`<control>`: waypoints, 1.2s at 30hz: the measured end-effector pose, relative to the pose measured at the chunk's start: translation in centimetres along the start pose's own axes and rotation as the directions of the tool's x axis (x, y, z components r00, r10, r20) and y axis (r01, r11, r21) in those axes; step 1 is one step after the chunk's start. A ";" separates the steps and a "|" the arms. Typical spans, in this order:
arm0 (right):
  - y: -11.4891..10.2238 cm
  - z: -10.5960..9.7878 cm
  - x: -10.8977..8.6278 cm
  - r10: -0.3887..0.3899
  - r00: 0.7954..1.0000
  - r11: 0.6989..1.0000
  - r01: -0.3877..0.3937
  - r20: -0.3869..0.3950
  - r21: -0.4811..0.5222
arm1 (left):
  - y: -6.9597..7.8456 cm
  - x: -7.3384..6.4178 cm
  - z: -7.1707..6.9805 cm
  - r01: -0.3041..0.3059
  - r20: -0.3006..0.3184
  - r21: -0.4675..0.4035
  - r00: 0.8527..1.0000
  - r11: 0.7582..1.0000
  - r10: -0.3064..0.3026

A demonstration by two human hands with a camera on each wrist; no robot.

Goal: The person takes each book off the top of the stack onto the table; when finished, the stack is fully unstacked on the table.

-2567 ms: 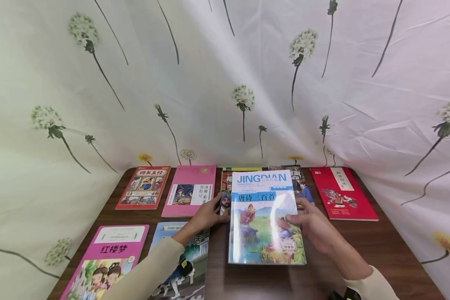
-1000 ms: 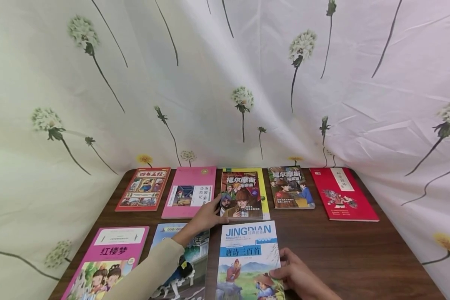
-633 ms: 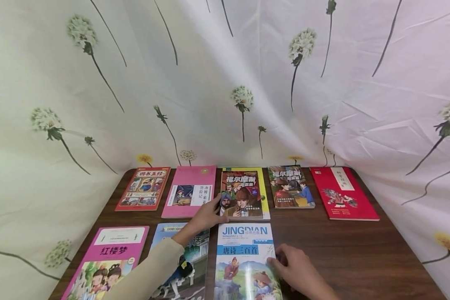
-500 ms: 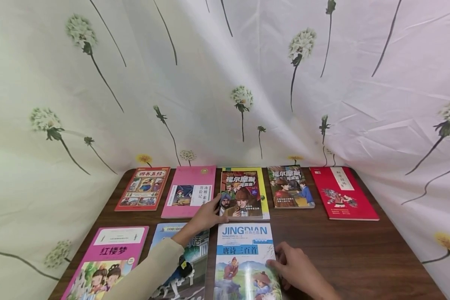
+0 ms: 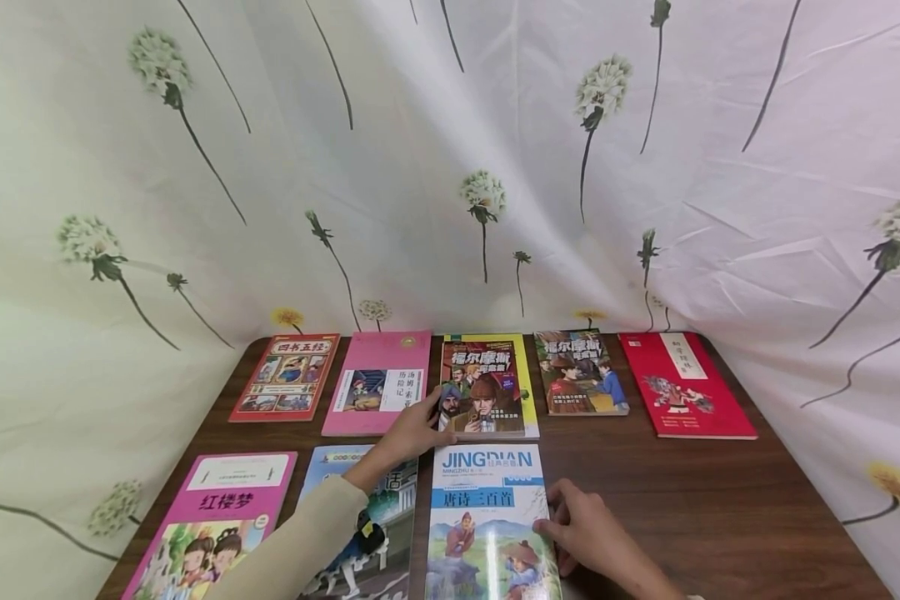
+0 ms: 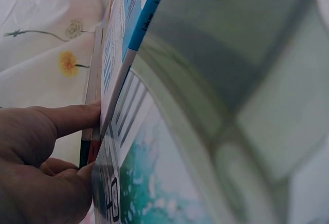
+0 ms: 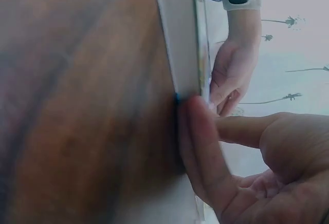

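Note:
My right hand [image 5: 592, 533] pinches the right edge of a blue-and-white Tang poems book [image 5: 487, 533], thumb on the cover and fingers down the side. That book lies face up in the near row, its lower end cut off by the frame. In the right wrist view, the fingers [image 7: 205, 152] lie along its page edges [image 7: 182, 44]. At the lower left corner of a dark Sherlock Holmes book [image 5: 487, 392], my left hand [image 5: 412, 433] grips with thumb and fingers. A yellow book [image 5: 531, 408] shows from beneath it.
The far row also holds an orange-red book [image 5: 288, 379], a pink book [image 5: 378, 383], a second Sherlock Holmes book [image 5: 583, 375] and a red book [image 5: 690, 387]. Nearer lie a magenta book [image 5: 210, 533] and a blue fairy-tale book [image 5: 390, 533]. Floral cloth [image 5: 345, 183] hangs behind the brown table [image 5: 705, 517].
From in front of the far row, my right hand has brought the Tang poems book down to the near row beside the fairy-tale book. My left hand has stayed in place.

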State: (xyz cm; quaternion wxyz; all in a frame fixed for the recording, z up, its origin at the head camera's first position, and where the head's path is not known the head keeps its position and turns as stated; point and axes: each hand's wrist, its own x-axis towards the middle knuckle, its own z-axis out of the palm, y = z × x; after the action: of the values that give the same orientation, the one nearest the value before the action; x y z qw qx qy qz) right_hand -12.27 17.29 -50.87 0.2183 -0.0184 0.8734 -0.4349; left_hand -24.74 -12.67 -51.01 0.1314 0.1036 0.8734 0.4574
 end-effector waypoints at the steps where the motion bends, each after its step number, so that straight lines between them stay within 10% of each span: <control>1: -0.1 -0.2 0.0 -0.005 1.000 1.000 0.005 -0.007 -0.009 | 0.0 0.0 0.0 0.004 0.001 0.001 1.000 1.000 -0.004; 21: -3.9 -7.5 6.0 -0.178 0.966 0.983 0.164 -0.187 -0.087 | 0.1 -0.2 0.0 0.005 0.007 -0.025 1.000 1.000 -0.005; 36: -6.7 -8.5 13.8 -0.246 0.949 0.962 0.215 -0.197 -0.166 | -0.1 -0.3 -0.1 0.003 0.004 -0.021 1.000 1.000 -0.003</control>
State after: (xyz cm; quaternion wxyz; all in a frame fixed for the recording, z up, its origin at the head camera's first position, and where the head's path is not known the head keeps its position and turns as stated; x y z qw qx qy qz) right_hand -29.16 16.50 -46.26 0.0677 -0.0888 0.9124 -0.3937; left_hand -24.46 -12.88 -50.98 0.1347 0.1016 0.8684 0.4663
